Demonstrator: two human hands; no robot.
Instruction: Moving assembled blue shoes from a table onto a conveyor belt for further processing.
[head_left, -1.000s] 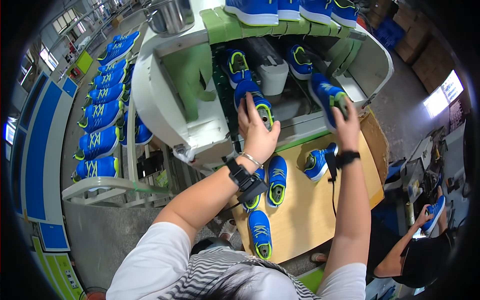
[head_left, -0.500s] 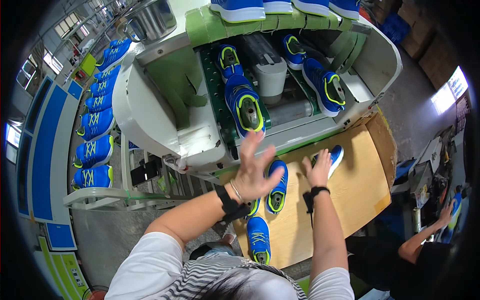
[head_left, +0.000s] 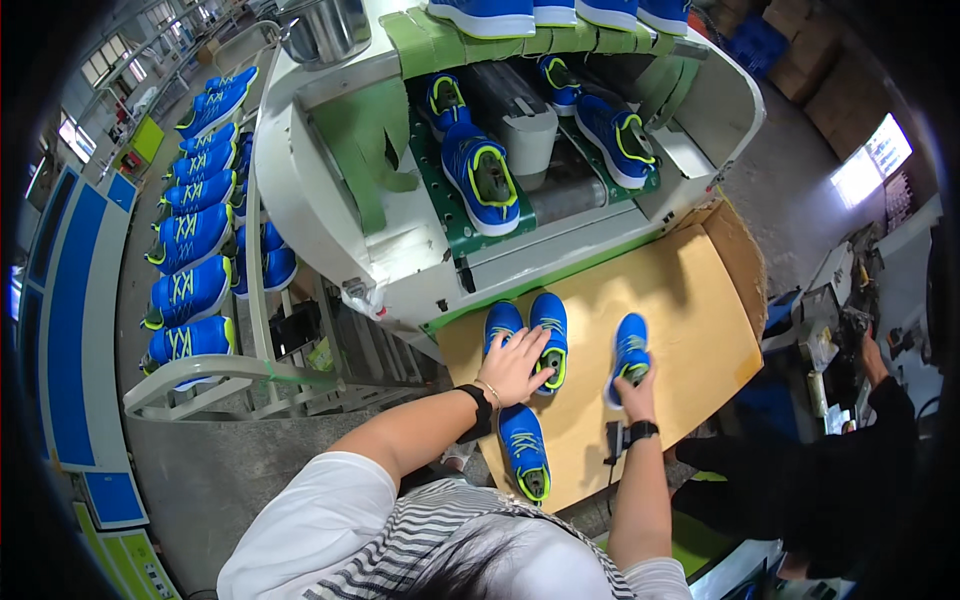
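My left hand (head_left: 513, 370) lies with its fingers spread over two blue shoes on the tan board (head_left: 580, 450). Its fingertips touch the right shoe (head_left: 549, 325) of the two, while the palm partly covers the left shoe (head_left: 502, 318). Closer to me on the board rests another blue shoe (head_left: 525, 452) with yellow-green laces. On the right, my right hand (head_left: 639, 397) is closed round the heel end of a blue shoe (head_left: 631, 345) with a white sole, its toe pointing away from me. Dark inserts show in the shoe openings.
Beyond the board stands a white machine (head_left: 415, 295) with several blue shoes (head_left: 482, 180) on its green perforated bed. A rack (head_left: 250, 365) of shoes is at left, a metal pot (head_left: 325, 32) at far left. A co-worker's arm (head_left: 885, 390) shows at right.
My left hand has come down onto the two shoes. My right hand has taken hold of the right shoe and brought it nearer. The left shoes now stand farther from me, side by side.
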